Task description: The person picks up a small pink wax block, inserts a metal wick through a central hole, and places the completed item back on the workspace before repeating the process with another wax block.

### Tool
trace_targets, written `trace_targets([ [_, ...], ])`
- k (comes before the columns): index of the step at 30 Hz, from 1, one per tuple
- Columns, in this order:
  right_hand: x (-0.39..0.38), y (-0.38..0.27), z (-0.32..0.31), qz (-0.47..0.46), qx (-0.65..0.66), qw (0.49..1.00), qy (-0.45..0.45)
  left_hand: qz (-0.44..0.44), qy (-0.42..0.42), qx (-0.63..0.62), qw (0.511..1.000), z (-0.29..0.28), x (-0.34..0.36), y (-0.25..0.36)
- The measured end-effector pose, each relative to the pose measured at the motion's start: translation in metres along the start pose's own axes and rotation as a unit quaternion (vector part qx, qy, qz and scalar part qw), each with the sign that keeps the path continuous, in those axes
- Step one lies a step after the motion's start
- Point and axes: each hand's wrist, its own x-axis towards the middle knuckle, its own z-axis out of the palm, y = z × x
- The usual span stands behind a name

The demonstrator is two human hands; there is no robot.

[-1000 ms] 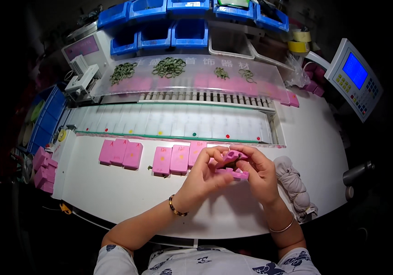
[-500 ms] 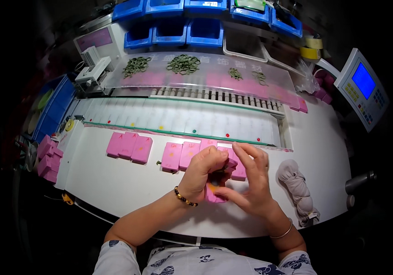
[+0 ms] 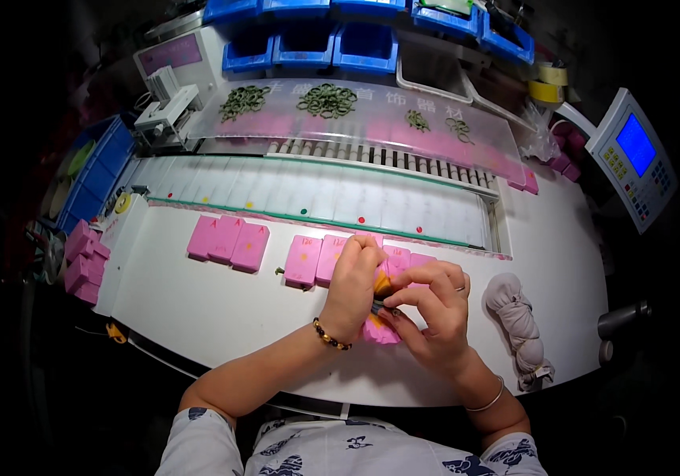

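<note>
A pink rubber mould [image 3: 380, 331] is spread apart between my hands, its yellowish inside showing. My left hand [image 3: 352, 289] is closed round its left side, bending it back. My right hand [image 3: 439, 316] pinches at a small dark green piece at the mould's middle; the fingertips partly hide it. Just beyond my hands lie several more pink moulds [image 3: 302, 260] side by side, with red marks on top. A tiny green bit [image 3: 280, 271] lies left of that row.
Three pink moulds [image 3: 249, 247] lie further left. Behind runs a white track [image 3: 221, 184] with coloured dots. Green rings [image 3: 327, 101] lie in piles on a clear shelf under blue bins [image 3: 364, 47]. At right are a grey cloth roll [image 3: 518, 329] and a control panel [image 3: 633, 155].
The mould has been bent further open, and my right fingers have come in from apart to pinch at its middle. The dots on the track have shifted left.
</note>
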Motion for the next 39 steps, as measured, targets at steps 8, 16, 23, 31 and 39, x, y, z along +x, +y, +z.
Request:
trace_targets([
  [8, 0.001, -0.001, 0.004, -0.007, -0.016, 1.000, -0.016, 0.182, -0.001, 0.206, 0.961, -0.006, 0.002, -0.016],
  [16, 0.003, 0.003, 0.005, -0.023, 0.024, 0.999, -0.023, 0.094, 0.001, 0.073, 0.993, -0.002, 0.000, -0.016],
  [23, -0.003, 0.007, 0.011, 0.026, 0.116, 0.993, -0.004, -0.062, 0.024, -0.054, 0.996, -0.001, -0.002, -0.007],
  [31, -0.004, 0.002, 0.008, 0.163, 0.295, 0.942, -0.005, -0.112, 0.064, -0.133, 0.983, 0.006, -0.004, 0.010],
  [39, -0.004, 0.024, -0.006, 0.351, 0.544, 0.754, 0.110, -0.095, -0.040, -0.052, 0.993, 0.002, 0.000, 0.018],
])
